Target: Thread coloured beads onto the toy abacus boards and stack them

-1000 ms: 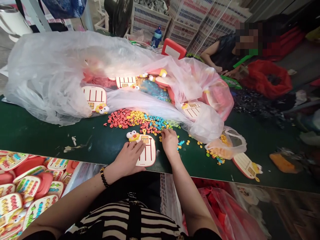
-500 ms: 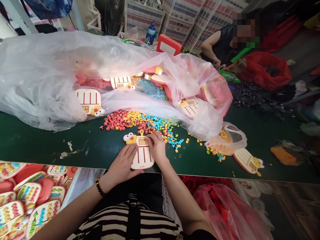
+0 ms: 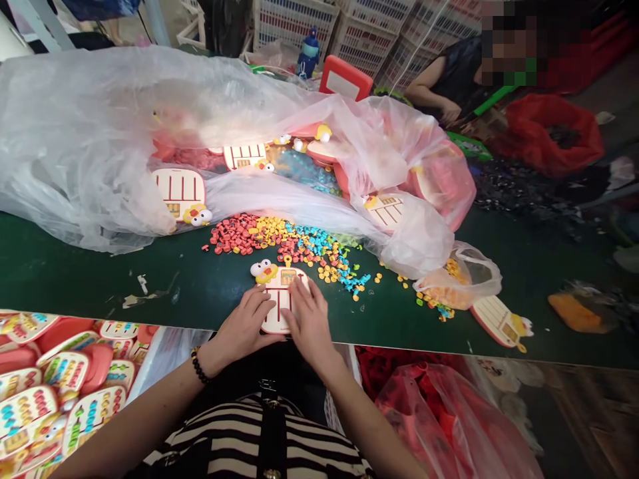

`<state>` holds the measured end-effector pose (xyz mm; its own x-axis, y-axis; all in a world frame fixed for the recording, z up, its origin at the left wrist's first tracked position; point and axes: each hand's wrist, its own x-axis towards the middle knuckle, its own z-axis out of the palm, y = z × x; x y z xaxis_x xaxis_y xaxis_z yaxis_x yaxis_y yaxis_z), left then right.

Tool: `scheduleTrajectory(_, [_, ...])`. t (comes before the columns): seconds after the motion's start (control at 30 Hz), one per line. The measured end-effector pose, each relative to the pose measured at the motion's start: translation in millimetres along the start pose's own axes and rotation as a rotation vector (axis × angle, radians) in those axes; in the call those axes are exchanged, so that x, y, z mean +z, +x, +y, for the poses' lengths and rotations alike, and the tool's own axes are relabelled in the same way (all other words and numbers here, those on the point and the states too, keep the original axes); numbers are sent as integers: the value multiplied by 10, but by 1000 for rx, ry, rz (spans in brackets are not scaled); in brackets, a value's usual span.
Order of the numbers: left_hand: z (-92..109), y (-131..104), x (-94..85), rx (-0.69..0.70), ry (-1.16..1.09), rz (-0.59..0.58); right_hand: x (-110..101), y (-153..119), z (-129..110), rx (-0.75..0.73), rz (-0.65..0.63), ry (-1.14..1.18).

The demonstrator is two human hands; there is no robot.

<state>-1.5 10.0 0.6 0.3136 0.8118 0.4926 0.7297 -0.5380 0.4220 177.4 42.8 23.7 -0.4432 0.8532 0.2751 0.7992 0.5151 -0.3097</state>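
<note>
A cream and red toy board (image 3: pixel 277 311) with slots, a yellow-billed big-eyed head at its upper left and a small yellow loop on top lies on the green table before me. My left hand (image 3: pixel 245 324) holds its left side, fingertips on the face and thumb along the lower edge. Over its right side lies my right hand (image 3: pixel 312 318), fingers stretched out, thumb apart, on the slots. Both hands partly hide the board. Just beyond it spreads a heap of small plastic pieces (image 3: pixel 239 234) in red, yellow, blue and green.
Clear plastic sheeting (image 3: pixel 100 133) covers more boards along the back. A knotted bag of orange pieces (image 3: pixel 449 286) and another board (image 3: pixel 494 319) lie to the right. Filled boards (image 3: pixel 64 372) are piled lower left. A co-worker (image 3: pixel 444 80) sits at the far right, beside a red bag (image 3: pixel 554 133).
My right hand has moved from the small window near the board's top down onto the slots, with its fingers spread more. My left hand still holds the left side. The view has shifted slightly.
</note>
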Motion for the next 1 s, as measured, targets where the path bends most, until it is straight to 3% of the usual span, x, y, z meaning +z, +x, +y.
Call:
scheduleTrajectory(0.13, [-13, -11, -16, -52, -31, -36, -34, 184, -55, -95, -66, 125])
scheduleTrajectory(0.2, [-4, 15, -50, -73, 3, -79, -88, 386, 116, -46, 9, 179])
scheduleTrajectory(0.27, [28, 75, -96, -55, 78, -143, -130, 594, 350, 156, 144, 98])
scheduleTrajectory(0.33, [76, 159, -143, -39, 163, -227, -139, 761, 554, 218, 96, -8])
scheduleTrajectory(0.43, [135, 264, -177, -70, 256, -336, -114, 870, 692, 186, 19, -89])
scheduleTrajectory(0.5, [135, 274, -162, -81, 269, -345, -97, 844, 673, 175, 100, -55])
scheduleTrajectory(0.6, [77, 199, -88, -48, 217, -236, -63, 709, 545, 117, 219, 66])
scheduleTrajectory(0.73, [7, 91, 1, -51, 129, -122, 16, 498, 354, 24, 138, 40])
scheduleTrajectory(1.0, [35, 75, -11, -72, 122, -103, -53, 182, 268, -55, 34, -114])
